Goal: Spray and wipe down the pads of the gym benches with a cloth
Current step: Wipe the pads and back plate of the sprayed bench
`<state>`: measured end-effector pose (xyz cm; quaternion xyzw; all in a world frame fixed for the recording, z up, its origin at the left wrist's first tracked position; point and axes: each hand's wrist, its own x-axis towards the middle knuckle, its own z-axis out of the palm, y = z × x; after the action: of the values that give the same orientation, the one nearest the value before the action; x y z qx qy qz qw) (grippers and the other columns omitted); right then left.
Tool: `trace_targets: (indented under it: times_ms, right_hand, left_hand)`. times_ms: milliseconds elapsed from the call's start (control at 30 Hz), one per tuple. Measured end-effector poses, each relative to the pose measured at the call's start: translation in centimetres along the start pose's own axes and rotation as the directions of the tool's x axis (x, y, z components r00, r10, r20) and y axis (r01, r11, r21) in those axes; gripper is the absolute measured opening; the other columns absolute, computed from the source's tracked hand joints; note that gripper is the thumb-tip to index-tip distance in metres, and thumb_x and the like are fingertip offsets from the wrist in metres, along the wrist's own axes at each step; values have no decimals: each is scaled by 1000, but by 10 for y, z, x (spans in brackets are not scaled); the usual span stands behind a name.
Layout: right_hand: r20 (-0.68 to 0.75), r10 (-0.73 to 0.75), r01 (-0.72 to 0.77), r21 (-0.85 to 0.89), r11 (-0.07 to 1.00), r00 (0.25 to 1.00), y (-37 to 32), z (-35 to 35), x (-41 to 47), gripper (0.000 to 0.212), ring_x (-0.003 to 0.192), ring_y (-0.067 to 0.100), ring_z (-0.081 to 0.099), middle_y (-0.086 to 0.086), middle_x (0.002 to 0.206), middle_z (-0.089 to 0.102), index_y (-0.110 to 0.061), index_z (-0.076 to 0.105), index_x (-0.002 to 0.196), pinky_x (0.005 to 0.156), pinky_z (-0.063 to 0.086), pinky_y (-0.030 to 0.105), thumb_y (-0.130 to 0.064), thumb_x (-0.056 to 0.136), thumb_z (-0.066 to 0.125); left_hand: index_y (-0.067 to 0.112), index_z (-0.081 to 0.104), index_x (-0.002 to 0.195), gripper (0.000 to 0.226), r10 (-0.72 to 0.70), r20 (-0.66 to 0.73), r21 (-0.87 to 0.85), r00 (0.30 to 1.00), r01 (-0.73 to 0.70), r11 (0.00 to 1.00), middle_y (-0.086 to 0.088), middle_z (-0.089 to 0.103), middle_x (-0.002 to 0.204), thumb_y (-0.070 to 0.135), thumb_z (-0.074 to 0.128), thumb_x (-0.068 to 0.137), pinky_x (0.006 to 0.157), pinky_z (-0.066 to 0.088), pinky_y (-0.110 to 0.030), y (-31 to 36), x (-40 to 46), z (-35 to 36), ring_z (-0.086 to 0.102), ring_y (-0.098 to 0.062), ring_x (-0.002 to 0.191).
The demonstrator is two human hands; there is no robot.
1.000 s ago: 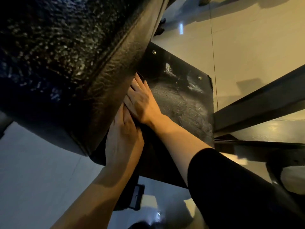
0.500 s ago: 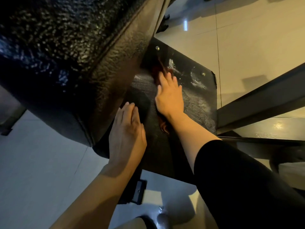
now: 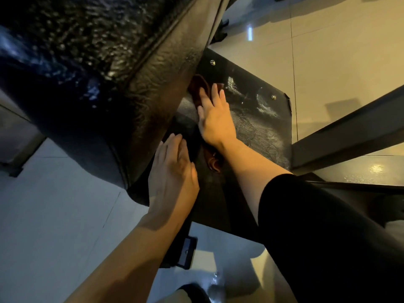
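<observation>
Pale floor tiles surround the bench, where the right hand, fingers flat, presses the cloth at 12 o'clock on the lower pad to wipe it, while the left hand, flat and empty, braces against the upper pad at 10 o'clock.

Right hand presses dark red cloth flat on black pad, frame centre.
Left hand rests flat, fingers straight, just below.

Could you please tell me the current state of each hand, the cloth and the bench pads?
right hand: flat, pressing the cloth
left hand: open, resting on the lower pad
cloth: crumpled under the right hand
lower pad: streaked with wet smears
upper pad: glossy, tilted
</observation>
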<state>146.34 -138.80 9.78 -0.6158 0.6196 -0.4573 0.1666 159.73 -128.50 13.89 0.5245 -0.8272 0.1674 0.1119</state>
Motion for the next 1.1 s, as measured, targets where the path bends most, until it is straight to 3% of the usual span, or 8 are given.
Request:
trace_targets:
  times_ms: [133,300,400,500,733,867,967,1100]
  right_hand:
    - [-76,-82,91,132,987,994,-33,6,-40,51,138,40,36,25,150,36,1,47,141,114,33,46,-22,97,35]
    - [21,-256,252,122,960,966,-38,0,-77,48,145,26,27,10,156,32,-11,46,144,115,19,27,-15,96,41]
    - [-88,91,-80,125,989,992,-8,-6,-79,47,148,25,18,9,159,25,-11,41,146,118,13,28,-10,99,43]
    - [-119,463,-447,143,883,878,4,-9,-77,49,149,28,12,10,162,16,-9,30,151,121,14,37,-15,103,38]
    - [-22,-163,164,177,970,986,-60,8,-98,50,149,26,16,10,160,21,-11,34,150,119,21,37,-13,101,41]
    - [-65,164,-156,112,981,984,9,-8,-114,50,148,22,20,5,162,18,-13,34,151,118,25,34,-9,101,41]
    - [-105,515,-509,82,857,850,75,-26,-134,49,146,29,23,10,161,18,-11,33,149,116,29,40,-8,101,36]
    - [-145,606,-611,14,791,782,73,-27,-131,49,144,33,22,18,159,18,-3,29,149,117,21,40,-12,102,37]
  left_hand:
    - [-11,55,124,43,13,-17,34,1000,-12,999,-25,56,127,7,57,85,111,28,-46,-3,-13,-2,54,-39,123]
    - [-6,60,117,38,40,-82,65,996,-34,997,-23,59,118,14,44,89,105,44,-47,-2,-33,-6,58,-38,112]
    - [-5,63,116,46,116,-53,129,992,-108,986,-21,61,121,22,41,86,106,38,-48,-7,-41,-10,59,-36,117]
    - [-5,63,119,43,147,-35,190,989,-137,972,-22,62,124,20,55,85,104,33,-49,-13,-51,-16,59,-36,119]
    - [-2,60,125,44,101,-45,150,994,-93,984,-20,59,128,9,54,83,115,26,-44,-6,-69,-19,49,-30,128]
    - [-7,59,126,64,157,9,151,988,-157,976,-19,61,129,7,80,67,114,31,-49,7,-67,-9,54,-30,126]
    - [-9,61,122,72,223,42,164,974,-227,960,-21,62,127,14,88,60,112,30,-54,14,-66,0,57,-31,123]
    - [-8,62,121,62,237,-9,126,971,-234,964,-20,63,125,13,83,67,108,40,-54,13,-64,2,59,-31,121]
